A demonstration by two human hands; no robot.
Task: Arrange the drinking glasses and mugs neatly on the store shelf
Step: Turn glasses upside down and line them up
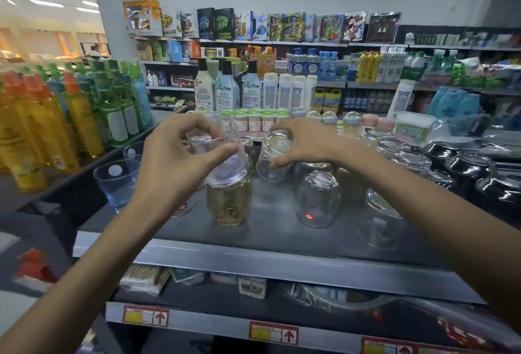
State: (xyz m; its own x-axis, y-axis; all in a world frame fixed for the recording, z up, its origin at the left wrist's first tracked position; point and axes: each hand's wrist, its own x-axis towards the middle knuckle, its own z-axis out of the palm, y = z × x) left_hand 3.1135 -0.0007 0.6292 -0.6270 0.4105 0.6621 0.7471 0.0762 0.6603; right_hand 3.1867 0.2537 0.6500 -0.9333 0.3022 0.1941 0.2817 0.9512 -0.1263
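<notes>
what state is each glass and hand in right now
left hand, grips the raised glass
raised glass, upright, over the amber glass
right hand, grips the tilted glass
tilted glass, off the shelf
amber glass, standing on the shelf
sticker glass, upside down
blue glass, upright

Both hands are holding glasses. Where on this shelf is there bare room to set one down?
Bare shelf lies between the amber glass and the upturned red-stickered glass, and along the front lip before them. The back is packed with clear glasses; the right end is crowded by a stemmed glass and black bowls.
</notes>
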